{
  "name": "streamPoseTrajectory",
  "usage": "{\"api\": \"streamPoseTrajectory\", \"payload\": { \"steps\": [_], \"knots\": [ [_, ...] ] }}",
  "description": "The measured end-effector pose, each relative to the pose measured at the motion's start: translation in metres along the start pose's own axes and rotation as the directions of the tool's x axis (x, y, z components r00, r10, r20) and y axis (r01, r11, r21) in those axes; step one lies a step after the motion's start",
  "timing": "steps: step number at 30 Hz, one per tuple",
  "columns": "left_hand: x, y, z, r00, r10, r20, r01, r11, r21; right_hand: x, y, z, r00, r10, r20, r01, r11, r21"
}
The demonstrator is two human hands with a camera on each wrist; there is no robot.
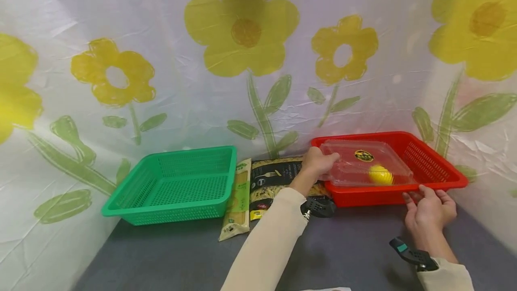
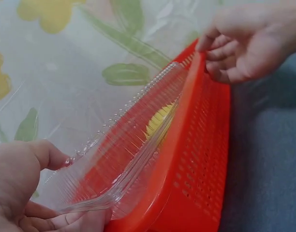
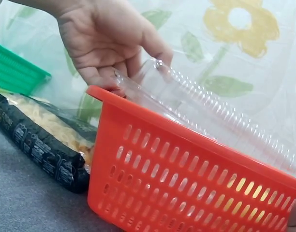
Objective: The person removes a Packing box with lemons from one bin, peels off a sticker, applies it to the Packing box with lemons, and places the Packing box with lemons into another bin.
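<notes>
A clear plastic clamshell box [image 1: 365, 163] with a round black label and a yellow round fruit [image 1: 380, 174] inside lies tilted in the red basket [image 1: 436, 160]. My left hand [image 1: 328, 165] grips the box's left end, thumb on top and fingers beneath [image 2: 66, 188]. My right hand [image 1: 420, 194] holds the red basket's front rim near its right end, fingers curled against the wall [image 2: 220, 53]. In the right wrist view the left hand [image 3: 109, 43] is at the box [image 3: 211, 111] above the basket's corner [image 3: 186, 174].
An empty green basket [image 1: 177, 183] stands at the left. Between the two baskets lie a black bag of pasta [image 1: 274, 176] and a narrow yellow-green pack [image 1: 238, 196]. A flower-printed sheet closes off the back and sides. Grey tabletop [image 1: 181, 255] stretches in front.
</notes>
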State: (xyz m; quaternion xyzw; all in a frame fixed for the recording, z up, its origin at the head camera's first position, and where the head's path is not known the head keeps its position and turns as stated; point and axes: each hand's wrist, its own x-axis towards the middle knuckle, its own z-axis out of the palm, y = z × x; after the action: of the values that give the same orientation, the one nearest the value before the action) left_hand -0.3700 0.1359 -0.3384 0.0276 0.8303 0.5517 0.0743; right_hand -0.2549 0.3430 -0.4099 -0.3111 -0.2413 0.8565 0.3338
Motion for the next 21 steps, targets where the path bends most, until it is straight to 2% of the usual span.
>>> {"api": "streamPoseTrajectory", "payload": {
  "steps": [2,6,14,21],
  "knots": [
    [0.0019,0.0005,0.0026,1.0,0.026,-0.002,-0.026,0.992,0.126,0.0007,-0.0009,-0.0003,1.0,-0.002,0.003,0.002,1.0,0.0],
    [0.0039,-0.0005,0.007,0.997,0.078,0.003,-0.075,0.945,0.319,0.0004,-0.001,-0.0003,1.0,0.002,0.007,-0.002,1.0,-0.007],
    [0.0005,-0.0029,0.0043,0.996,0.095,-0.005,-0.085,0.917,0.389,0.0,0.0034,-0.0002,1.0,-0.008,0.023,0.008,1.0,-0.006],
    [-0.0044,-0.0065,0.0001,0.997,0.075,-0.005,-0.068,0.929,0.365,0.0043,-0.0001,-0.0016,1.0,-0.006,0.007,0.006,1.0,0.014]
  ]
}}
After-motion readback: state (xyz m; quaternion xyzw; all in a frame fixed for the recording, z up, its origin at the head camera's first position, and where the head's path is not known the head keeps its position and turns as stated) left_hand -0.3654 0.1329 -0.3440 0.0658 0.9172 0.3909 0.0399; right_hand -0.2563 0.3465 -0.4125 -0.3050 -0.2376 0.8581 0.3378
